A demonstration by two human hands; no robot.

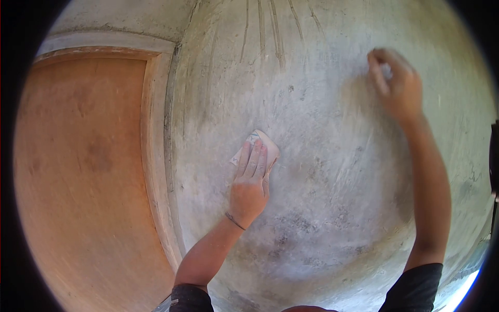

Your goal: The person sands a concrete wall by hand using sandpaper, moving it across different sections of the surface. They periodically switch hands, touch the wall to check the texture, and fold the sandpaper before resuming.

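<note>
My left hand (250, 179) lies against the grey plastered wall (312, 130), its fingers pressing a folded sheet of sandpaper (269, 143) flat on the surface. Printed marks show on the pale back of the sheet, and dust coats the fingertips. Higher up and to the right, my right hand (397, 83) is raised close in front of the wall. Its fingers curl toward the thumb in a pinch, with a whitish spot showing between them; I cannot tell what, if anything, they hold.
An orange-brown door panel (88, 156) in a wooden frame (156, 151) stands at the left. Dark drip streaks (275, 31) run down the upper wall. Dark patches (291, 234) mark the lower wall. A dark object (494, 156) is at the far right edge.
</note>
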